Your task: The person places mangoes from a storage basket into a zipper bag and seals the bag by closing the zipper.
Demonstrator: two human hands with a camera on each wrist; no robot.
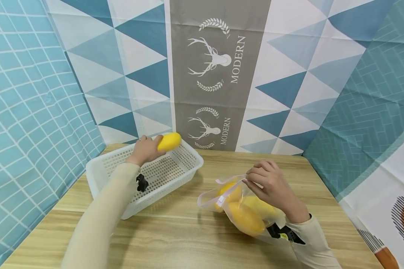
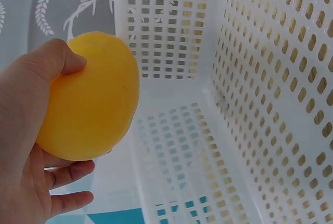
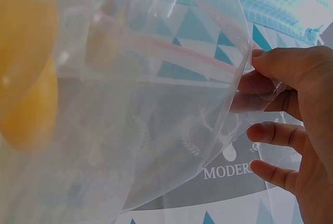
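Note:
My left hand grips a smooth yellow mango over the white plastic basket. In the left wrist view the thumb presses on the mango from above, with other fingers beneath it. On the right, my right hand pinches the mouth edge of a clear zip bag. Several yellow mangoes lie inside the bag, seen through its film. Thumb and forefinger hold the film in the right wrist view, while the lower fingers stand apart from it.
Both the basket and the bag rest on a wood-grain table. Behind the table hangs a patterned cloth with deer prints, close to the basket's far side. A blue tiled sheet borders the left.

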